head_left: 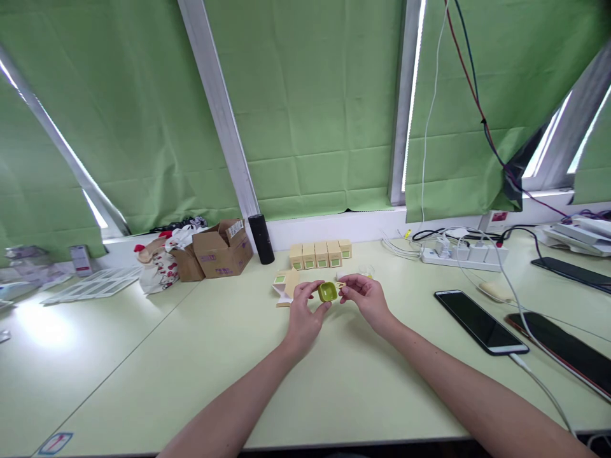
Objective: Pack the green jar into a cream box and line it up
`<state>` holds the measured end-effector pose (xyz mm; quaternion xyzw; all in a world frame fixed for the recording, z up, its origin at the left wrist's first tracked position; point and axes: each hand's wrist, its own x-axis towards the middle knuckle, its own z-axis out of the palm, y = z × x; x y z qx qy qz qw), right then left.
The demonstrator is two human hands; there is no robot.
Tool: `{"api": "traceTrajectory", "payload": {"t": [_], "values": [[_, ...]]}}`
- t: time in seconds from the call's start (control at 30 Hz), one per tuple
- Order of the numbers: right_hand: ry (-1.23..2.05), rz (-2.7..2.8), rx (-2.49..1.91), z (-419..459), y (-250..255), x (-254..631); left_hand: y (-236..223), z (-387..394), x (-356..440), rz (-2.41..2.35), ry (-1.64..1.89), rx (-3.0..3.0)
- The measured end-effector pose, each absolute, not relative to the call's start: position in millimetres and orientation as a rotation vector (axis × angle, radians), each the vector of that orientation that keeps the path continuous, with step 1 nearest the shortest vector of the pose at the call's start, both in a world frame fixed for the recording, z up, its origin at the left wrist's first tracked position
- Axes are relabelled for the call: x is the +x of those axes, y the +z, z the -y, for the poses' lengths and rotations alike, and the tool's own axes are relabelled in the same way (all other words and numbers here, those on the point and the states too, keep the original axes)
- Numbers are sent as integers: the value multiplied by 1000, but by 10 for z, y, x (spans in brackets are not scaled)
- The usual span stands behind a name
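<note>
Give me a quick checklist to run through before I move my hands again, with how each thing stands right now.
1. Left hand has the green cup: ok, held between thumb and fingers.
2. Right hand has the small pale piece: ok, pinched at the fingertips.
3. Pale piece joined to the cup: cannot tell, too small.
4. Opened carton shut: not ok, its flap stands up.
5. Small cartons lined up: ok, in a row beyond the hands.
6. White-edged phone apart from the right forearm: ok.
</note>
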<state>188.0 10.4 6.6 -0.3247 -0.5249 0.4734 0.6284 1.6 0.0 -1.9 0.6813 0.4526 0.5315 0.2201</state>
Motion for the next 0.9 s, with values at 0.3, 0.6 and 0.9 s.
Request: {"api": "traceTrajectory", "payload": {"t": [0.3, 0.6, 0.9], "values": [[854, 1388, -793, -33, 9, 1853, 3, 38, 20, -1212, 1466, 1930], [97, 1803, -761, 13, -19, 1897, 15, 81, 28, -1145, 1469, 2024], [-215, 1904, -803, 34, -1, 1910, 12, 106, 21, -1090, 1479, 2133]]}}
